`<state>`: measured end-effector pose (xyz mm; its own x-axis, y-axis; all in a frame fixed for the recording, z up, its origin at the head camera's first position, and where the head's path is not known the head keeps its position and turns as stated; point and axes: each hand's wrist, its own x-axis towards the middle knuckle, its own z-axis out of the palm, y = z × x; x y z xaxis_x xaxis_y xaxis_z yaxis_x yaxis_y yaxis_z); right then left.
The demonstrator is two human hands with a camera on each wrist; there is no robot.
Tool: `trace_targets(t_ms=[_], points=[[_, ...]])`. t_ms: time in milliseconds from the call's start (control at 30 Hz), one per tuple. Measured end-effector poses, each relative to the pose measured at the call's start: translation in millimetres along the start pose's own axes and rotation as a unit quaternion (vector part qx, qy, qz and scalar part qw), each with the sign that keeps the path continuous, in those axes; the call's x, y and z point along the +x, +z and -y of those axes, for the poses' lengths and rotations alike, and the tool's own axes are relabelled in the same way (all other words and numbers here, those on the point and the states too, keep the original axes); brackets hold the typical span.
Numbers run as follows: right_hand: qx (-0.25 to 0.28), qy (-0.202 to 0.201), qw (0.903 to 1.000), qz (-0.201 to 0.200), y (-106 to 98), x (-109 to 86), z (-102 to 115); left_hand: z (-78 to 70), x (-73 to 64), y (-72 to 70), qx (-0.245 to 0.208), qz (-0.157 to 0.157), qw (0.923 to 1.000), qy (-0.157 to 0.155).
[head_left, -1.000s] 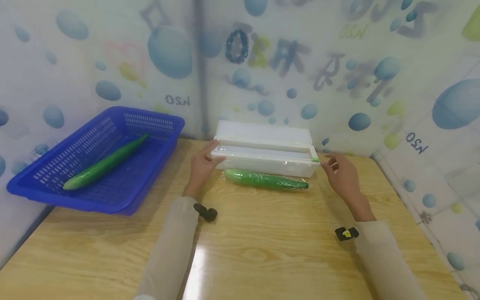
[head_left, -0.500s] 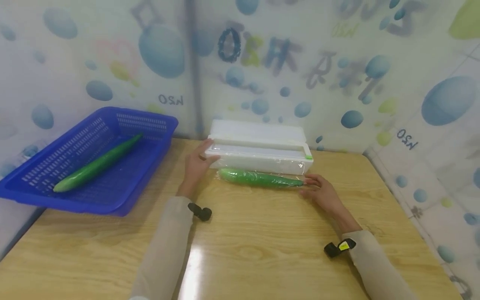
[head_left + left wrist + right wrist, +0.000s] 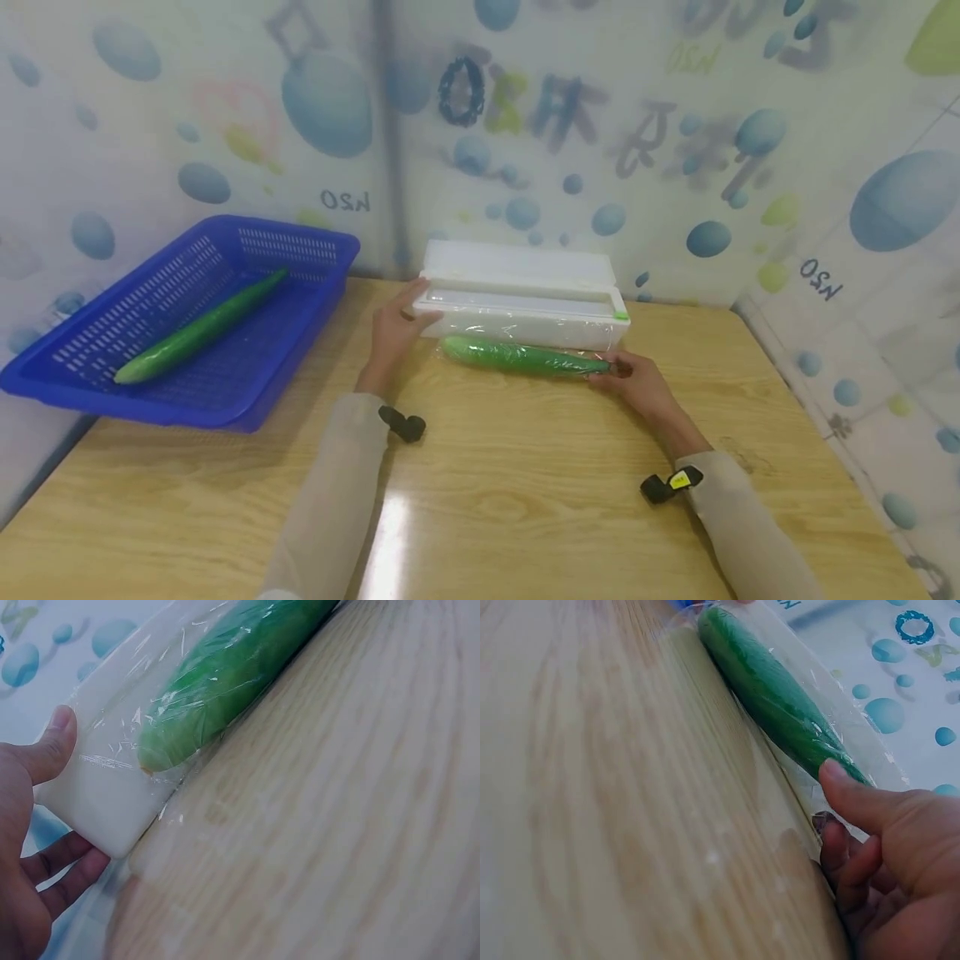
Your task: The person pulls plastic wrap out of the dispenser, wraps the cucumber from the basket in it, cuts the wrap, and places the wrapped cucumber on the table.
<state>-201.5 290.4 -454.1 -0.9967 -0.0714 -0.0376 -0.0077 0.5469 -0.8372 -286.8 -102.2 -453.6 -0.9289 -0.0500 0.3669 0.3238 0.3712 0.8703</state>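
A cucumber (image 3: pixel 525 357) covered in clear plastic wrap lies along the front of a white plastic wrap dispenser (image 3: pixel 525 325), whose lid stands raised at the back. The dispenser's left end is held by my left hand (image 3: pixel 393 333), thumb on its front face and fingers round the end, as the left wrist view shows. At the cucumber's narrow right end, my right hand (image 3: pixel 633 385) pinches the tip and film, the thumb (image 3: pixel 847 791) on top and the other fingers curled below. In the left wrist view, film stretches between the wrapped cucumber (image 3: pixel 225 686) and the box.
On the left, a blue plastic basket (image 3: pixel 300 367) holds another cucumber (image 3: pixel 202 327), which looks unwrapped. A green slider (image 3: pixel 621 315) sits at the dispenser's right end. Behind the wooden table (image 3: pixel 517 500) rises a wall (image 3: pixel 645 50) with printed bubbles.
My right hand has moved left and down from beside the dispenser's right end to the cucumber's tip, and its fingers have closed there. The left hand stays on the dispenser.
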Motion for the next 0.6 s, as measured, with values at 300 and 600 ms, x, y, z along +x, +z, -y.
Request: trace_targets(t_ms=[300, 600], points=[[-0.014, -0.001, 0.9996, 0.024, -4, -3.5, -4, -3.1, -0.3, 0.2, -0.001, 0.008, 0.9999, -0.008], [-0.024, 0.024, 0.9938, 0.106, -7, -19.4, 3, -4.5, -8.1, -8.3, -0.008, 0.05, 0.9981, -0.035]])
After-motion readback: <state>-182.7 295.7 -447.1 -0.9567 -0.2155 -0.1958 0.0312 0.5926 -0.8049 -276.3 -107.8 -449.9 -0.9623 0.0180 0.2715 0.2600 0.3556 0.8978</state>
